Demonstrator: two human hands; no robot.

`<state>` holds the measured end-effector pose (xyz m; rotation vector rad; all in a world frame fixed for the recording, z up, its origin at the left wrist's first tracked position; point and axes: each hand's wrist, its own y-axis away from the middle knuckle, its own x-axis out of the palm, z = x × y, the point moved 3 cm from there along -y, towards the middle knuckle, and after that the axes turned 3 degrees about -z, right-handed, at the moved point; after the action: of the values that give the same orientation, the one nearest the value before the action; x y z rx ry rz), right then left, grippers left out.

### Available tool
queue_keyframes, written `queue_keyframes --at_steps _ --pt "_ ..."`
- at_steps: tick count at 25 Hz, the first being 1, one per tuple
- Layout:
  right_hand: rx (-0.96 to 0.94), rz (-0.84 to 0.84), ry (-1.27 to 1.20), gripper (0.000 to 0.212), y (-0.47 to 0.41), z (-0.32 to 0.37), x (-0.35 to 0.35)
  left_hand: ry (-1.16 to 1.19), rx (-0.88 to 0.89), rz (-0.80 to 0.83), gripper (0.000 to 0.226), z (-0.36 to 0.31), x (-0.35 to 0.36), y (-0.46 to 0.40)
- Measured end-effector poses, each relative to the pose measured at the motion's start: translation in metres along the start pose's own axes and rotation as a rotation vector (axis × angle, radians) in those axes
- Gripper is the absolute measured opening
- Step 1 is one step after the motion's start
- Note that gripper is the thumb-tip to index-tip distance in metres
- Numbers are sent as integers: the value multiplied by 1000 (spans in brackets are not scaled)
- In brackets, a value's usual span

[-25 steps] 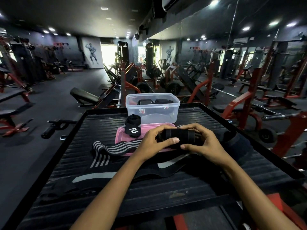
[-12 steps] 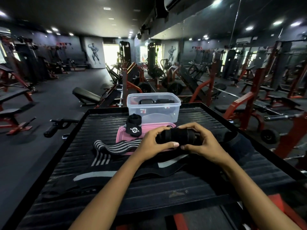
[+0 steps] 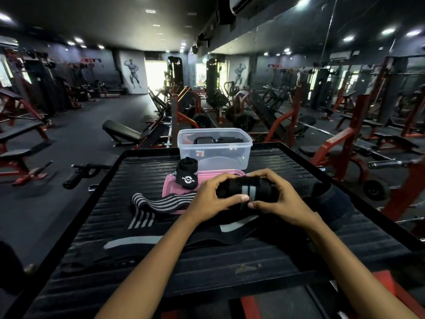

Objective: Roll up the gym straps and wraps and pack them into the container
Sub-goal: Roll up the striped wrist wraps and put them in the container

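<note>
Both hands meet over the middle of the tabletop [image 3: 230, 270], each curled round one end of a rolled wrap [image 3: 247, 189]. The left hand [image 3: 208, 199] grips the left end, its thumb laid along the near side and its fingers hooked over the top. The right hand [image 3: 281, 199] grips the right end the same way, and the two thumb tips nearly touch beneath the roll. The roll sits between the palms, lifted just above the surface, lying crosswise to the view.

It is a thick black cylinder of fabric with grey stripes running round its middle. A loose tail of the same black wrap [image 3: 326, 199] trails off to the right of the right hand and lies flat on the tabletop.

Just behind the hands lies a pink lid [image 3: 171, 188], and on its far left corner stands a small black rolled wrap with white lettering [image 3: 187, 172]. A grey-and-black striped strap [image 3: 156, 203] lies unrolled to the left of the left hand, partly over the lid's edge. Nearer the person, a long black strap with grey patches [image 3: 135, 241] stretches under both forearms. At the far edge stands the clear container [image 3: 215, 155], with dark rolled items already inside it.
</note>
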<state>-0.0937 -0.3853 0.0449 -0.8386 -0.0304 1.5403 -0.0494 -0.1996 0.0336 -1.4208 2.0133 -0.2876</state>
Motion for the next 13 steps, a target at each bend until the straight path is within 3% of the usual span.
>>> queue_keyframes --at_steps 5,13 --pt "-3 -28 20 54 -4 1 0 35 43 47 59 -2 0 -1" --pt "0 -25 -37 72 -6 0 5 69 -32 -38 23 -1 1 -2"
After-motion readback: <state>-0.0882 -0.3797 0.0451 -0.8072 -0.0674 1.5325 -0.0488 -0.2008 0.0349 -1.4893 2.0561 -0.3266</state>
